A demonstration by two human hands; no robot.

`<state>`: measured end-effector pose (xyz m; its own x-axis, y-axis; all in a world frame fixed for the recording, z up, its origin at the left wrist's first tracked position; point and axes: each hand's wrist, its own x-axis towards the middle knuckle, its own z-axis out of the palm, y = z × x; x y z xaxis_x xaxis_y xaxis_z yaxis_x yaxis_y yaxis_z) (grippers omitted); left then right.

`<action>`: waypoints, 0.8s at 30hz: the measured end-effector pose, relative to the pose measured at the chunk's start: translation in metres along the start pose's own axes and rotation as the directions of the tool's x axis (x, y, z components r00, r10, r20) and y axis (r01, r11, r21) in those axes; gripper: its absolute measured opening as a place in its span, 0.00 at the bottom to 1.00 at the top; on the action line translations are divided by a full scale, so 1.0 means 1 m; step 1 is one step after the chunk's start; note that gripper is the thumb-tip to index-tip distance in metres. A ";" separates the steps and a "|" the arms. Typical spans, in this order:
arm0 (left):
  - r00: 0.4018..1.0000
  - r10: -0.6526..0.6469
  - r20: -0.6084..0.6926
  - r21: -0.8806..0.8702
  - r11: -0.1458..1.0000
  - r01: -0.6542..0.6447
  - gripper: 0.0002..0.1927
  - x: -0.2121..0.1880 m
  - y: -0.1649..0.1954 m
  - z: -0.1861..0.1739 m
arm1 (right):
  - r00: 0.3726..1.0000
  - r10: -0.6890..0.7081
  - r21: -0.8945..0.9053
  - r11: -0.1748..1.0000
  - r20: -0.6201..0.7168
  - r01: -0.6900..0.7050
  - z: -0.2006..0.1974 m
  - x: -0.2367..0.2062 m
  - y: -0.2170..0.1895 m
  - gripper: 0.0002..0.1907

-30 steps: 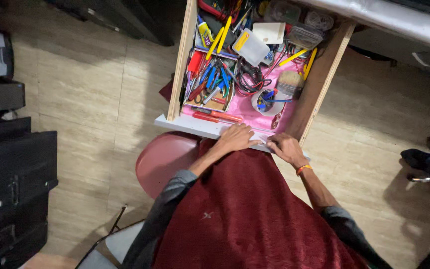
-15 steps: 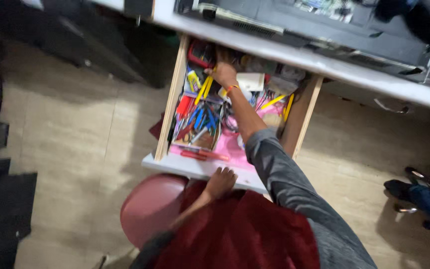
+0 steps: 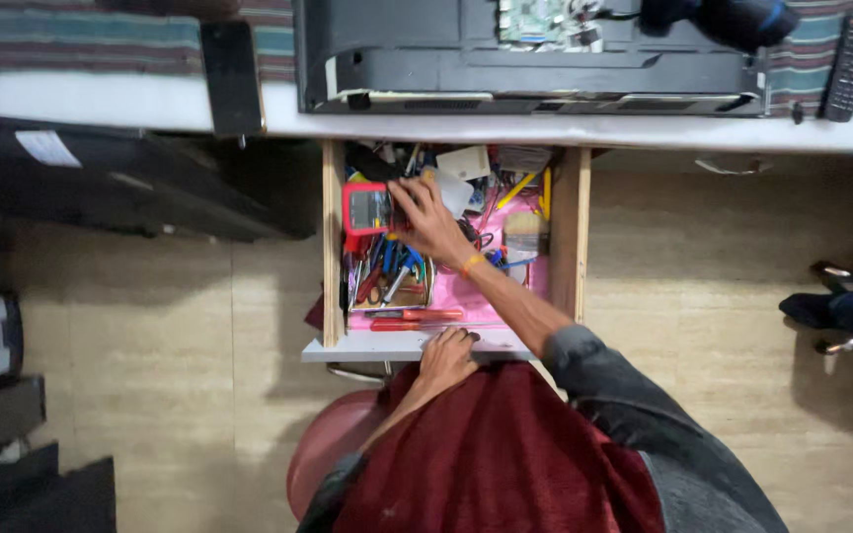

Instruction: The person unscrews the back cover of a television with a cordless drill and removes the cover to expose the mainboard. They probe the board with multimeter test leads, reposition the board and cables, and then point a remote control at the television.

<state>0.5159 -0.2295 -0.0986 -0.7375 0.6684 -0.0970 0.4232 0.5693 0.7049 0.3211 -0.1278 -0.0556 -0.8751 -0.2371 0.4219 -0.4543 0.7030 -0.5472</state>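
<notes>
— Where's the meter (image 3: 368, 209) sitting?

— Back left of the open drawer (image 3: 332, 247), lying flat on the heap of tools, against the left wooden wall. It's the red one with the grey screen. My right hand (image 3: 429, 219) is on its right edge, fingers spread and curled over the side. I'd call it a closing grasp, not yet a firm one; from up here I can't tell whether the thumb is under the case.

— And the other hand?

— My left hand (image 3: 446, 357) lies flat, palm down, on the white front edge of the drawer. It grips nothing, it only presses there.

— So how do you lift it cleanly?

— I think the thing is to get the thumb properly under the near edge before raising it. The pliers and screwdrivers (image 3: 387, 281) with blue and red handles lie right below it, and a lead or cable could be tangled among them, though I can't make one out. I'd tilt it up from the right side and lift straight, slowly, watching for anything dragging.

— Anything to avoid?

— The brush (image 3: 522, 235) and yellow pencils (image 3: 530, 188) to the right are well apart. The desk edge (image 3: 584, 128) overhangs the back, so I'd draw it toward me as it rises.
</notes>
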 end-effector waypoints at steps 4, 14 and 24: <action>0.992 0.113 -0.059 -0.048 0.992 -0.116 0.21 0.031 -0.015 -0.013 | 0.976 0.113 0.153 0.984 -0.187 -0.085 -0.047 -0.019 -0.022 0.47; 0.903 0.022 -0.428 -0.828 0.390 -0.402 0.37 0.123 0.001 -0.120 | 0.945 0.068 -0.272 0.949 -0.319 -0.160 -0.236 -0.059 -0.043 0.48; 0.876 0.012 -0.482 -0.607 0.716 -0.344 0.34 0.189 0.129 -0.166 | 0.601 0.668 0.621 0.709 -0.438 -0.334 -0.230 -0.083 -0.003 0.38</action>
<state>0.3433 -0.1092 0.0906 -0.8947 0.3613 0.2624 0.2373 -0.1132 0.9648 0.4336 0.0443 0.0769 -0.7565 0.6210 0.2051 -0.1332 0.1607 -0.9780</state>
